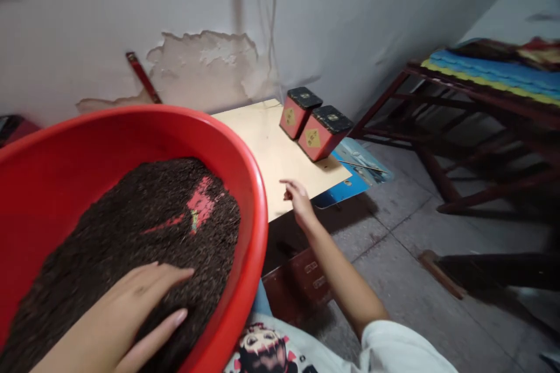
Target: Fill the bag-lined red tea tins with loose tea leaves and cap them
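Note:
A large red plastic basin [251, 186] fills the left side of the view. Inside it lies a heap of dark, dry shreds [144, 210] that look like loose tea leaves, with a patch of the basin's bottom showing through. My left hand [144, 297] is low over the leaves, thumb and fingers apart, with nothing seen in it; whether it touches them I cannot tell. My right hand [298, 201] is over the pale board [262, 128], outside the basin, index finger stretched out and the other fingers partly curled. Two pink tins with black lids, one tin [321, 134] nearer and another tin [300, 112] behind, stand on the board.
A blue printed sheet [345, 186] sticks out from under the board. Below is a reddish-brown box [297, 285]. On the right stands a dark wooden frame [437, 169] with blue and yellow mats [490, 73] on top. A peeling wall [201, 64] rises behind.

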Motion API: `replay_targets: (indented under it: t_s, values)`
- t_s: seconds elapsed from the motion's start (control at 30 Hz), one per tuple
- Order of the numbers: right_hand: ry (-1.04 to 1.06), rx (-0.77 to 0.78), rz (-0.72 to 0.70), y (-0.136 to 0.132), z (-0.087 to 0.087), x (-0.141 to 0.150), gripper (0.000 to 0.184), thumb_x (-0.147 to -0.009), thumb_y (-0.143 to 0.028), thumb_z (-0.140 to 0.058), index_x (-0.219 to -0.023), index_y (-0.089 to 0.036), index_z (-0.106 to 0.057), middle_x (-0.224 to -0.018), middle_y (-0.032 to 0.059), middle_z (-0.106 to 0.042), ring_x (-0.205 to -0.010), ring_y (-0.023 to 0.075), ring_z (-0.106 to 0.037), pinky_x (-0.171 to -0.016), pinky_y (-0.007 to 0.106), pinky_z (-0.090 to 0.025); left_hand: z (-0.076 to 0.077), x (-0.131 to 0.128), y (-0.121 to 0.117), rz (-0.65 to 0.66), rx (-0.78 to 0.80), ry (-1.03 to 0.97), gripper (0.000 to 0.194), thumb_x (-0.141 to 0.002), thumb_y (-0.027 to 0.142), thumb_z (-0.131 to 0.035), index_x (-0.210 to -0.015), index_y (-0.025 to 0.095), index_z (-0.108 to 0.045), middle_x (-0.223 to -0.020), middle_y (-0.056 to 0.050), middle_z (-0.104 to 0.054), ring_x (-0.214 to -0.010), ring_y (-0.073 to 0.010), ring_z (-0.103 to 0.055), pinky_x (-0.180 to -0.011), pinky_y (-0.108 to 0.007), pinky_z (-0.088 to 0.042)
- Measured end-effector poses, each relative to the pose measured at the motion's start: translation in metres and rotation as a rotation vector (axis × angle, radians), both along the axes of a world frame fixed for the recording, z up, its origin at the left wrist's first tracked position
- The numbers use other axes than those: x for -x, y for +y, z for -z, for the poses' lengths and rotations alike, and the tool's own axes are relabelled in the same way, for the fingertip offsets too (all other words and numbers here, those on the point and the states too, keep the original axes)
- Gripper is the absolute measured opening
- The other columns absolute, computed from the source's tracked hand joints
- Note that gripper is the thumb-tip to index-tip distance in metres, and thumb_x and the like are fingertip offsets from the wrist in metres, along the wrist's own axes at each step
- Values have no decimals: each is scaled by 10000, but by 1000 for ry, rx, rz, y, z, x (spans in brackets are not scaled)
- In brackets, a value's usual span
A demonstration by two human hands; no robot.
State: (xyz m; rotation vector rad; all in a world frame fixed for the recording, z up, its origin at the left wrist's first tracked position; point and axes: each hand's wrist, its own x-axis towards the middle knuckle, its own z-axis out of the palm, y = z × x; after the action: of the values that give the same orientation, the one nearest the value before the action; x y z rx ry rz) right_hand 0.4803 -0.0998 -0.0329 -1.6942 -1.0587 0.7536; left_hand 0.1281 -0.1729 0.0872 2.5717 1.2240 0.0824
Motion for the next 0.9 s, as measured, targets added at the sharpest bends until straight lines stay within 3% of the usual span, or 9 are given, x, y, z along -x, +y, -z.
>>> replay_targets:
  t_s: [0.2, 0.27, 0.33, 0.4, 0.5, 0.6, 0.7, 0.8, 0.9]
  values:
    - [210, -363, -90, 10, -106, 36, 168, -759, -317, -459, -847, -207, -550, -542, -63, -311, -496, 91, -323, -549, 238, -337, -20, 0, -14, -84, 252, 64, 341, -899, 357, -453, -1197, 242, -573, -1164, -50, -642, -1121, -243, -574, -999, -432, -449]
    - [225, -365, -300, 8, -126, 61, 129, -756, -257, -464, -825, -205, -561, -540, -53, -353, -500, 88, -339, -546, 238, -322, -20, 12, -19, -103, 313, 91, 345, -897, 327, -480, -1213, 218, -566, -1184, -60, -631, -1129, -236, -565, -1008, -420, -436]
    - [165, -226, -582, 6, -136, 92, 156, -778, -210, -430, -834, -194, -574, -549, -41, -393, -515, 94, -370, -545, 241, -329, -19, 28, -24, -128, 375, 129, 369, -894, 325, -503, -1239, 202, -552, -1217, -70, -614, -1144, -234, -559, -1012, -411, -431]
    - [30, -37, -832, 7, -138, 125, 211, -809, -163, -391, -870, -174, -593, -590, -22, -454, -556, 102, -423, -566, 243, -359, -17, 45, -26, -147, 421, 186, 405, -896, 341, -510, -1268, 181, -533, -1243, -89, -600, -1155, -241, -557, -1017, -412, -425]
    - [-264, 180, -1050, 16, -130, 167, 291, -818, -66, -361, -925, -149, -620, -815, 34, -613, -746, 120, -550, -695, 245, -429, -13, 69, -24, -154, 422, 255, 430, -895, 340, -512, -1284, 157, -521, -1261, -113, -588, -1177, -262, -546, -1028, -435, -407]
    - [-592, 305, -1138, 31, -119, 199, 368, -777, 3, -376, -967, -162, -644, -1043, 52, -666, -938, 146, -603, -797, 239, -453, -12, 90, -18, -128, 372, 214, 413, -891, 329, -503, -1270, 167, -533, -1232, -98, -609, -1162, -257, -554, -1024, -428, -410]
    - [-798, 338, -1125, 47, -103, 227, 398, -722, 26, -420, -965, -168, -668, -1023, 67, -692, -934, 183, -634, -783, 258, -475, -18, 118, -15, -147, 247, 56, 379, -888, 377, -477, -1220, 216, -566, -1172, -61, -644, -1105, -247, -582, -1012, -421, -420]
    - [-915, 317, -1086, 63, -84, 252, 364, -724, 10, -440, -957, -139, -677, -996, 119, -697, -930, 234, -647, -801, 315, -483, -27, 159, -14, -384, -29, -175, 297, -868, 431, -478, -1104, 299, -601, -1095, 7, -668, -1031, -225, -612, -965, -384, -457]
    - [-1016, 270, -1084, 76, -66, 272, 336, -767, -10, -419, -961, -98, -679, -1040, 167, -678, -997, 269, -637, -873, 367, -476, -25, 211, -13, -830, -407, -348, 209, -849, 425, -486, -987, 334, -614, -977, 61, -677, -934, -204, -642, -892, -361, -498]
